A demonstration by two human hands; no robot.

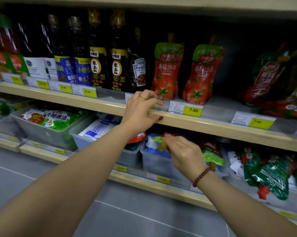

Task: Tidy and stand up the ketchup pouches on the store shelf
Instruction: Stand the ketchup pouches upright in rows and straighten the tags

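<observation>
Two red ketchup pouches with green tops stand upright on the middle shelf, one beside the other. Further right, another ketchup pouch leans over, and more lie flat near the shelf's front. My left hand rests on the wooden shelf edge just left of the upright pouches, fingers spread, holding nothing. Below that shelf, my right hand pinches the green top of a ketchup pouch, whose red body shows behind my left wrist.
Dark sauce bottles and a black Heinz pouch fill the shelf's left part. Yellow price tags line the rail. The lower shelf holds grey bins of packets and green pouches lying at the right. Grey floor lies below.
</observation>
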